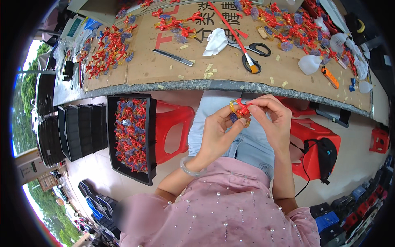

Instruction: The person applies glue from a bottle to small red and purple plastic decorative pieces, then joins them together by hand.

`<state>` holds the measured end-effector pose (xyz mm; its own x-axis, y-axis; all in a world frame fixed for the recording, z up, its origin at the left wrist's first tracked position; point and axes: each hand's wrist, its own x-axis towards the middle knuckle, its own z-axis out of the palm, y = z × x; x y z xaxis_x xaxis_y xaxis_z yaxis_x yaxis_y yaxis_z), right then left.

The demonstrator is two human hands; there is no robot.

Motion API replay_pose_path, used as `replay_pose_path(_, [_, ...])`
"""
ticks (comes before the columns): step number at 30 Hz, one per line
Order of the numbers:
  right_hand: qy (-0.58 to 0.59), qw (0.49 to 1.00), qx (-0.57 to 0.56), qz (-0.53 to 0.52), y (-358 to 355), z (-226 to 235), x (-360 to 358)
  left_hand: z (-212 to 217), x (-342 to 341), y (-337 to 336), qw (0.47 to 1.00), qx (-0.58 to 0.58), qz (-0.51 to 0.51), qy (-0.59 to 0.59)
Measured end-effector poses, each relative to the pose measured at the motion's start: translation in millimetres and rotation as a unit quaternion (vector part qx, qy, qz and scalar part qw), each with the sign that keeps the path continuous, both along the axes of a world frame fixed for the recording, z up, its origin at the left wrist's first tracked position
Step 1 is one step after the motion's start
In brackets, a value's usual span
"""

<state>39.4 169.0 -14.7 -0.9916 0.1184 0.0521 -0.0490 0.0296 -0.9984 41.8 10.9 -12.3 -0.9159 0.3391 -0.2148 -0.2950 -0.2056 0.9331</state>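
Above my lap, just off the table's front edge, both hands meet around a small red plastic piece [242, 108] with a yellow translucent loop and a bluish-purple part. My left hand [220, 133] is closed on its lower left side, thumb and fingers pinching it. With thumb and forefinger, my right hand [271, 117] grips its upper right side. Fingers cover part of the piece, so its full shape is hidden. Similar red, yellow and purple pieces [109, 53] lie heaped on the table's left, with another heap [290, 26] at the back right.
A cardboard-covered table [140, 68] holds a box cutter [173, 57], black-handled scissors [259, 49], a red-handled brush [247, 57], crumpled tissue [215, 42], a plastic bottle [309, 64] and an orange cutter [330, 77]. A black crate [152, 136] of pieces stands left, beside a red stool [175, 127].
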Motion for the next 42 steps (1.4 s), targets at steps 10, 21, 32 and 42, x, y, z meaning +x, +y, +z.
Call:
replay_pose_path(10, [-0.014, 1.000, -0.011, -0.014, 6, 0, 1, 2, -3, 4, 0.997, 0.060, -0.021, -0.041])
replay_pose_path(21, [-0.164, 0.958, -0.234, -0.036, -15, 1, 12, -6, -25, -3, 0.997, 0.043, 0.055, 0.023])
replay_pose_path(32, [-0.134, 0.990, -0.029, -0.029, -18, 6, 21, -2, -27, -4, 0.993, 0.089, 0.040, -0.067])
replay_pose_path(42, [0.048, 0.965, 0.259, -0.003, -2, 10, -1, 3, -23, -6, 0.998, 0.012, 0.003, -0.062])
